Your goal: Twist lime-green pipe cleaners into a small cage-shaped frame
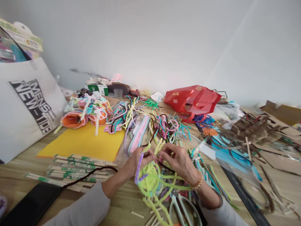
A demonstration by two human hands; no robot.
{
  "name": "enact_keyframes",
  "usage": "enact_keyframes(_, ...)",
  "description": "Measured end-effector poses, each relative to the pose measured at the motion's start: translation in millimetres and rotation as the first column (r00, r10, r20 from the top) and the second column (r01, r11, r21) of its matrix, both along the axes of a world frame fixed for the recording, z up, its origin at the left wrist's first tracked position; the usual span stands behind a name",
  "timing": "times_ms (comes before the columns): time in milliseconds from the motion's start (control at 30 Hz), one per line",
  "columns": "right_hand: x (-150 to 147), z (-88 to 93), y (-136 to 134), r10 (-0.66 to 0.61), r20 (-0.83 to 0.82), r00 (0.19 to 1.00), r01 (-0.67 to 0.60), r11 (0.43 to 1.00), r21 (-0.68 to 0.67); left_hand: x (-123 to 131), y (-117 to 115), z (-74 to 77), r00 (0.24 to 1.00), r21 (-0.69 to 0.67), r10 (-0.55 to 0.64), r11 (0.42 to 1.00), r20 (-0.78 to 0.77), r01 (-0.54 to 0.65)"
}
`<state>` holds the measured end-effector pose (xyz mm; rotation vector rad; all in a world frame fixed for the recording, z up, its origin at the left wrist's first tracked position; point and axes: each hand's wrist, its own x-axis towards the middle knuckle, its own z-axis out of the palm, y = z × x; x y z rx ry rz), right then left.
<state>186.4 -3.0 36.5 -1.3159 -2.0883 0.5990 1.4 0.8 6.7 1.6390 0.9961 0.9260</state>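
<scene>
From the head view, here is the work in both hands: the left hand [141, 157] has its fingers closed on the top of a yellow-green coil [148, 179], a purple strand [139, 168] standing up beside them; the right hand [180, 159] brings thumb and fingertips in at a short upright yellow strand [159, 146], though whether they are clamped on it one cannot tell; the coil hangs between the wrists, just above the table [119, 201]; the step looks like working loose ends at the coil's upper edge, and the next move seems to call for a steady left pinch and a fine right-hand turn; now the materials: the coil is fuzzy and rounded, thick soft strands wound close, long loops trailing below and across to the right wrist; smooth pale scissor handles [180, 207] make rigid ovals underneath; a flat yellow sheet [82, 142] and slim paper-wrapped chopsticks [77, 169] lie left; a creased, glossy red bag [188, 99] slumps behind.
</scene>
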Motion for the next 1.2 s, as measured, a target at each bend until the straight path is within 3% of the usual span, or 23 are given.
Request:
enact_keyframes(233,-17,-3.7,-14,-0.059,0.134,0.989,0.047,0.995,0.09,6,-6,-6.9,0.977,0.199,0.141,0.974,-0.158,-0.108)
enact_keyframes(433,-16,-9.5,-11,-0.053,0.027,0.998,0.054,0.998,-0.041,6,-8,-6.0,0.977,0.231,0.123,0.97,-0.176,-0.081)
enact_keyframes(600,-13,-11.5,-5,-0.039,-0.154,0.987,-0.001,0.968,-0.25,5,-7,-2.6,0.985,0.138,0.116,0.985,-0.128,-0.098)
enact_keyframes(733,-9,-14.0,2,0.017,-0.361,0.932,-0.159,0.917,-0.366,2,-3,-2.4,1.0,0.012,-0.013,1.0,-0.026,0.013)
enact_keyframes(900,-5,-20.0,7,0.089,-0.507,0.858,-0.316,0.868,-0.383,-7,-1,-1.2,0.969,-0.256,-0.157,0.945,0.192,0.204)
enact_keyframes(1000,-2,-18.4,7,0.182,-0.552,0.814,-0.431,0.826,-0.363,-13,-1,0.3,0.955,-0.341,-0.2,0.901,0.221,0.267)
enact_keyframes(1100,0,-13.2,5,0.268,-0.578,0.771,-0.524,0.782,-0.337,-15,-1,0.8,0.949,-0.369,-0.25,0.877,0.192,0.306)
enact_keyframes(1200,0,-10.3,5,0.315,-0.554,0.77,-0.545,0.777,-0.316,-13,-2,0.8,0.971,-0.251,-0.206,0.94,0.118,0.23)
